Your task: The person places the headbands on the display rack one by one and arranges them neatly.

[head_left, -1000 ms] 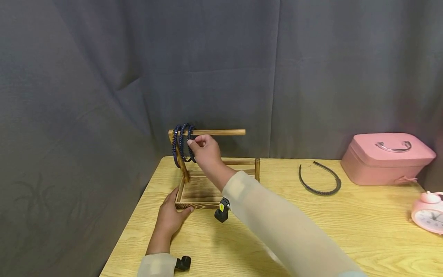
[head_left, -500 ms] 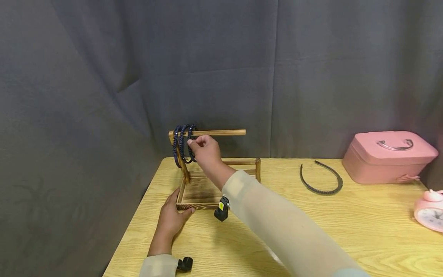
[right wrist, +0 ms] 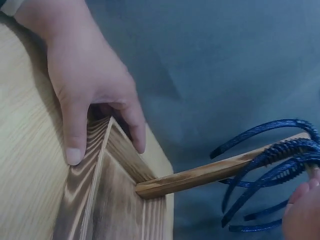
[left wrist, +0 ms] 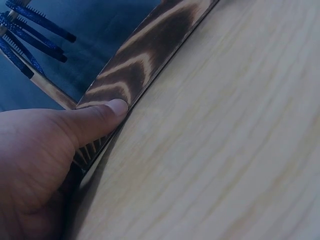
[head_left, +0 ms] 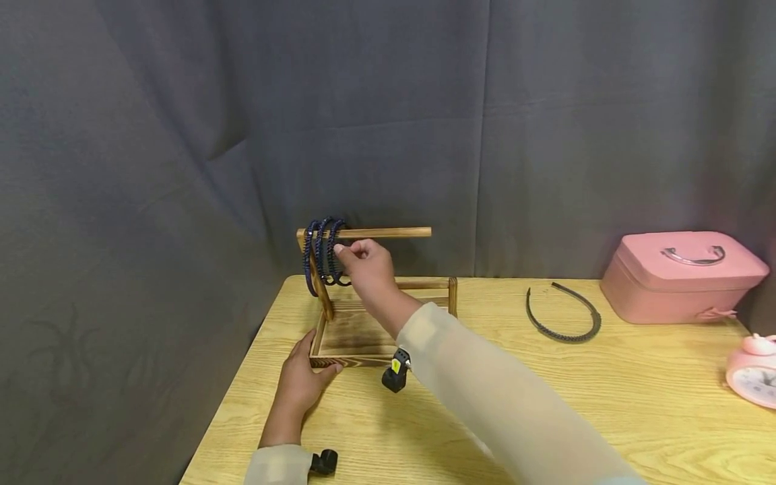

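blue headbands (head_left: 319, 250): three, hung on the rod (head_left: 388, 232) of the wooden stand (head_left: 348, 362); just left of the right hand (head_left: 372, 273), above and beyond the left hand (head_left: 298, 384).
right hand: thumb and forefinger curled together at the outermost band; whether pinching it cannot be told.
left hand: clasps the stand's near left corner, thumb on the front.
markings: yellow patch (head_left: 396, 366), pink clock (head_left: 754, 377); both too small to read.
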The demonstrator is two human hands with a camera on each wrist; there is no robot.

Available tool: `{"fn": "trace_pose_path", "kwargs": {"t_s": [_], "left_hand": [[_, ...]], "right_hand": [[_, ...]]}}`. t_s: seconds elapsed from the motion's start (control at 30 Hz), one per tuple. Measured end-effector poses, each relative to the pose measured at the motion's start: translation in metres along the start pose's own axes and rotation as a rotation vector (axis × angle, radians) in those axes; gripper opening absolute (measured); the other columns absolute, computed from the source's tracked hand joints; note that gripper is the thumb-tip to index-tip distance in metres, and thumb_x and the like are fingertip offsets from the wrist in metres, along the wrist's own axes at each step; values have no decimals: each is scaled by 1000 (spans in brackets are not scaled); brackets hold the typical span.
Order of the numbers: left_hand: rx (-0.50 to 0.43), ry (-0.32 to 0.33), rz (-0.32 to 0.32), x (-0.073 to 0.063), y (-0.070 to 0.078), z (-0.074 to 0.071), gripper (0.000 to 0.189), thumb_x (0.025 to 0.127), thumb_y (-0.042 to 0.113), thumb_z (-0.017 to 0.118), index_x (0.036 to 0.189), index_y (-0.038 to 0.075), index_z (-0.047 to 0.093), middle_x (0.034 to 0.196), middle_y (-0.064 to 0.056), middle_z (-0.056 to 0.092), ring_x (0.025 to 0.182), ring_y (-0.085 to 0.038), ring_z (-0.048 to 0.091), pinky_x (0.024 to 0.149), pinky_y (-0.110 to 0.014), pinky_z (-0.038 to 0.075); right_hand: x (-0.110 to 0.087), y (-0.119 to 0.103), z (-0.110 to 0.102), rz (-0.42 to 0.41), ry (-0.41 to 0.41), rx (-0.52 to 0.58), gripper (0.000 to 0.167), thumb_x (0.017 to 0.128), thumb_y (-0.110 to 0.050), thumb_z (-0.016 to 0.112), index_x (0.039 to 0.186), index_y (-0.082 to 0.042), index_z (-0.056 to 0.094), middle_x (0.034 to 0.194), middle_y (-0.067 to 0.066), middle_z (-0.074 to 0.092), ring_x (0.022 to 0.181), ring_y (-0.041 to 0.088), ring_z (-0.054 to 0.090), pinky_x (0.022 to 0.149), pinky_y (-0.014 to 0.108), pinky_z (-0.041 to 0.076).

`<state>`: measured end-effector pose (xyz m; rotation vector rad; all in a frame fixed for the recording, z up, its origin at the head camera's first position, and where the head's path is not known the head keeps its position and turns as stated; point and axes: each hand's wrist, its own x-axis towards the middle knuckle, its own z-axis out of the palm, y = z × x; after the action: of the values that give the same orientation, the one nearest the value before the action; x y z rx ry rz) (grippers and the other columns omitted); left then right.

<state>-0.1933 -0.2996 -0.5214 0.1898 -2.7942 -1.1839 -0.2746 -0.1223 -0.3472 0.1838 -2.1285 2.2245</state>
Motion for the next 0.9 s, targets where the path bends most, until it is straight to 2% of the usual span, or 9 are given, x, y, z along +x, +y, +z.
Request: {"fn": "trace_pose_path", "kwargs": {"t_s": [0.13, 0.3, 0.37, 0.43, 0.53, 0.63, 0.77, 0.9], "left_hand": [[-4, -7, 16, 2, 3, 3, 101, 96, 29, 88, 174, 11, 27, 174, -28, 34, 157, -55, 37, 121, -72, 42], [-1, -11, 40, 8, 6, 6, 101, 96, 30, 88, 174, 12, 27, 174, -28, 34, 157, -56, 37, 120, -72, 42], [-3, -18, 40, 10, 7, 6, 101, 96, 31, 88, 175, 13, 27, 174, -27, 33, 157, -55, 37, 121, -73, 42], [-5, -26, 41, 11, 7, 7, 101, 96, 31, 87, 175, 13, 26, 175, -28, 33, 157, -56, 36, 121, -73, 41], [-9, -38, 34, 13, 6, 9, 101, 97, 30, 87, 175, 13, 25, 175, -27, 32, 158, -56, 35, 121, -74, 41], [-7, -44, 32, 14, 4, 9, 101, 97, 30, 87, 175, 13, 25, 175, -27, 32, 158, -57, 35, 121, -74, 41], [0, -59, 35, 15, 5, 8, 103, 98, 33, 86, 176, 13, 23, 175, -28, 30, 158, -58, 33, 120, -74, 41], [6, -76, 24, 13, 5, 7, 104, 98, 38, 85, 176, 14, 20, 176, -28, 28, 158, -58, 31, 121, -76, 38]], "right_hand": [[-9, 3, -31, 9, -30, 13, 26, 106, -38, 75, 102, -13, 66, 98, 3, 70, 88, 24, 62, 70, 31, 50], [-29, 9, -89, -15, -76, 28, 25, 110, -34, 69, 107, -10, 64, 122, 7, 77, 113, 34, 68, 92, 34, 55], [-37, 15, -118, -41, -79, -21, 24, 110, -32, 69, 109, -9, 65, 117, 7, 77, 112, 30, 68, 92, 33, 55], [-45, 23, -149, -76, -95, -106, 24, 110, -31, 71, 110, -7, 67, 110, 6, 76, 105, 26, 68, 89, 31, 56], [-56, 38, -203, -126, -125, -296, 25, 108, -34, 73, 113, -10, 72, 102, 3, 74, 91, 21, 64, 77, 29, 54], [-65, 53, -258, -166, -139, -466, 22, 107, -34, 74, 113, -12, 75, 104, 2, 75, 88, 16, 64, 74, 28, 54], [-75, 68, -331, -204, -55, -711, 15, 106, -29, 76, 109, -15, 78, 104, 1, 78, 91, 10, 69, 74, 24, 57], [-78, 81, -399, -217, 42, -950, 11, 103, -23, 80, 107, -13, 79, 101, 4, 80, 94, 18, 70, 75, 29, 58]]}}
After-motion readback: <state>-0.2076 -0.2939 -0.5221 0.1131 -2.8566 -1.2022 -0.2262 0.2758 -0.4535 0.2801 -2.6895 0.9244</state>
